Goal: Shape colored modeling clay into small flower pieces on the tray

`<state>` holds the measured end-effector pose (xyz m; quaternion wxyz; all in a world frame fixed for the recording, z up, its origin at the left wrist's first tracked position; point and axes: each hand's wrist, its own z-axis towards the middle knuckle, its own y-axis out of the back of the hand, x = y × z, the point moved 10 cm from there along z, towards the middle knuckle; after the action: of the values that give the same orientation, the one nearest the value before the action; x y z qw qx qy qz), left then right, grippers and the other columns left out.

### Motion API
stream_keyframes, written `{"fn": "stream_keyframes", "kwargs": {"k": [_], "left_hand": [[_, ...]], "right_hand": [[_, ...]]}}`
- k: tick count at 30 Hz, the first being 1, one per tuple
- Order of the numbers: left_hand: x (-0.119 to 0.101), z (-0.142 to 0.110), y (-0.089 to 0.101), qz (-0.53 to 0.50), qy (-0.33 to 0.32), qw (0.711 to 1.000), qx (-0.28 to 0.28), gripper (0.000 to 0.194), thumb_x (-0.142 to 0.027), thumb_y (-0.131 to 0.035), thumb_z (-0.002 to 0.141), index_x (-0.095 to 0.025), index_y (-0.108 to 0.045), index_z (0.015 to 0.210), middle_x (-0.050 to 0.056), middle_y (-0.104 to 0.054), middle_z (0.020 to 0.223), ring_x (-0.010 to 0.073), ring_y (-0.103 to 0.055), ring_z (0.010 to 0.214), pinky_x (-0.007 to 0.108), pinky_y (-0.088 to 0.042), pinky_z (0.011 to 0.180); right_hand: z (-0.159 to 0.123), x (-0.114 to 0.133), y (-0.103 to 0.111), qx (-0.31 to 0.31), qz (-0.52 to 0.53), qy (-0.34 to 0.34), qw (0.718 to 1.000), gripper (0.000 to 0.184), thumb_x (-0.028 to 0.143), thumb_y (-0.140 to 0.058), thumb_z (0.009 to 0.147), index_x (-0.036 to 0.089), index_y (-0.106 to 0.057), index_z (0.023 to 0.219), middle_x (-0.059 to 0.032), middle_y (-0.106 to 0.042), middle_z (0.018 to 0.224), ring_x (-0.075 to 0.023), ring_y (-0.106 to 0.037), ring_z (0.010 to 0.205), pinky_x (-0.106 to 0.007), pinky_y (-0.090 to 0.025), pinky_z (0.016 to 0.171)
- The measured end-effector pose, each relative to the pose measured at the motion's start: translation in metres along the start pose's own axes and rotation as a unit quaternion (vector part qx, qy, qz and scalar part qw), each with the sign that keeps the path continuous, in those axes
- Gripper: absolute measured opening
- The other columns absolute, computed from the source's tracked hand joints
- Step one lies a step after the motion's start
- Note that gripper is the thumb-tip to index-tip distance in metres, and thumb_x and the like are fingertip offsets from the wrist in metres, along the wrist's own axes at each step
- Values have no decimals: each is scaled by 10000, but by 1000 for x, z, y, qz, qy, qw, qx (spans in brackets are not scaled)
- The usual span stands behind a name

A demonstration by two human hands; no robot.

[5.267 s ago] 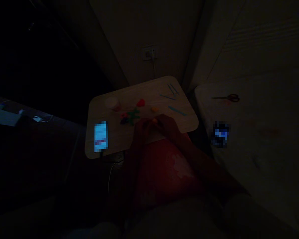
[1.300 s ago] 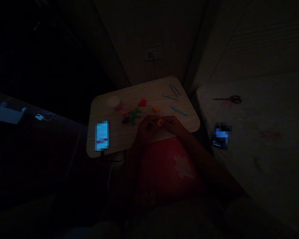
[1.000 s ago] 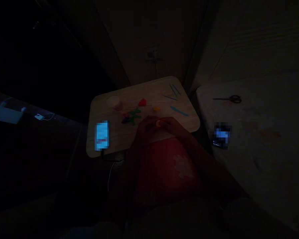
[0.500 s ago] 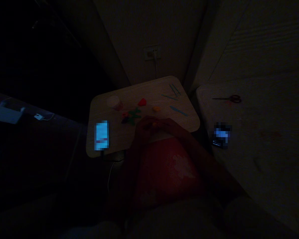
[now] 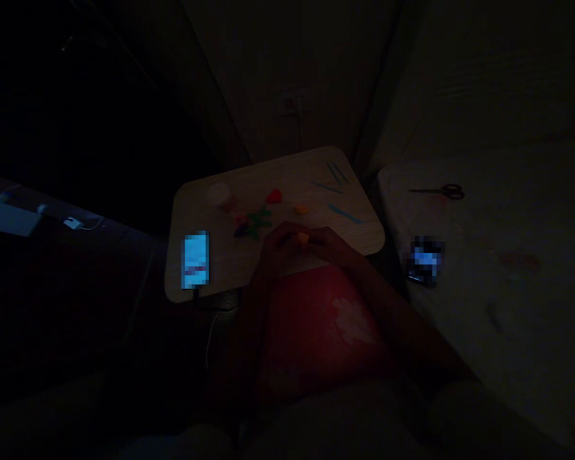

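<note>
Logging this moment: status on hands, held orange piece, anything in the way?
Left hand and right hand together, orange piece held between them. Green piece close by left hand, not between the hands. Scene dark.

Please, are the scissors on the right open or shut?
The scissors appear shut: their blades show as one narrow dark line.

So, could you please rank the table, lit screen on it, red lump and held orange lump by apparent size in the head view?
Table
Lit screen
Red lump, held orange lump: too alike to rank
</note>
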<state>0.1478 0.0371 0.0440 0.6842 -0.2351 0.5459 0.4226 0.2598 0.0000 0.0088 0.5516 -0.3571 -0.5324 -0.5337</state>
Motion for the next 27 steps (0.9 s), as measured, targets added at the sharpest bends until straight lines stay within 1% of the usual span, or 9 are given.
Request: {"fn": "stream_keyframes", "kwargs": {"k": [3, 8, 11, 14, 17, 19, 22, 25, 27], "left_hand": [[3, 0, 1, -1, 4, 1000, -1, 343, -573, -751, 882, -240, -791, 955, 85, -769, 1052, 256, -717, 1042, 422, -561, 979], [4, 1, 1, 5, -2, 1000, 4, 327, -565, -773, 869, -242, -799, 916, 90, -775, 1054, 258, -717, 1045, 441, -561, 988], [3, 0, 1, -1, -5, 1000, 5, 314, -554, -782, 869, -245, -808, 921, 95, -772, 1081, 256, -716, 1067, 440, -559, 997], [4, -1, 0, -12, -5, 1000, 9, 300, -549, -806, 851, -256, -815, 917, 89, -763, 1113, 255, -715, 1085, 449, -558, 1009], [8, -2, -2, -19, 4, 1000, 14, 300, -550, -824, 834, -259, -813, 906, 88, -746, 1154, 253, -710, 1103, 451, -565, 1006], [9, -2, -3, -25, 2, 1000, 16, 302, -547, -837, 821, -253, -809, 890, 88, -736, 1163, 245, -709, 1104, 439, -571, 995], [8, -1, -4, -20, -5, 1000, 18, 290, -523, -861, 804, -247, -800, 867, 82, -732, 1147, 236, -711, 1096, 429, -569, 997], [5, -1, -4, -8, -7, 1000, 18, 281, -523, -830, 838, -248, -801, 893, 84, -738, 1134, 238, -712, 1082, 421, -568, 991], [3, -2, -6, -8, -13, 1000, 25, 314, -538, -799, 863, -255, -804, 999, 90, -747, 1119, 244, -715, 1065, 413, -571, 974]], "right_hand": [[-1, 2, 1, 5, 10, -3, 1000, 428, 592, -695, 908, 176, -794, 886, -33, -744, 845, -189, -657, 788, -292, -511, 759], [-1, 4, -1, 21, 36, -4, 999, 460, 629, -682, 911, 183, -793, 887, -43, -763, 897, -206, -683, 848, -318, -534, 828], [-1, 2, -1, 25, 54, -7, 998, 435, 604, -706, 905, 179, -801, 918, -49, -771, 914, -207, -691, 859, -322, -537, 838], [0, -3, 0, 25, 66, -9, 997, 373, 544, -749, 891, 193, -814, 1003, -46, -783, 959, -210, -706, 894, -319, -538, 855], [1, -6, -1, 32, 74, -8, 997, 334, 511, -775, 875, 200, -820, 986, -43, -789, 954, -211, -717, 906, -315, -540, 862], [2, -7, -1, 27, 78, -7, 997, 335, 518, -782, 866, 198, -818, 958, -45, -792, 961, -210, -719, 908, -317, -542, 866], [1, -4, 1, 7, 81, -15, 997, 383, 552, -784, 856, 198, -818, 999, -47, -797, 979, -207, -717, 893, -317, -544, 851], [-1, 2, 2, -1, 72, -19, 997, 423, 602, -728, 895, 191, -815, 947, -42, -784, 901, -198, -705, 843, -311, -540, 831], [-1, 7, 3, 4, 70, -14, 997, 478, 629, -654, 944, 183, -797, 848, -40, -764, 828, -191, -694, 814, -312, -538, 840]]}}
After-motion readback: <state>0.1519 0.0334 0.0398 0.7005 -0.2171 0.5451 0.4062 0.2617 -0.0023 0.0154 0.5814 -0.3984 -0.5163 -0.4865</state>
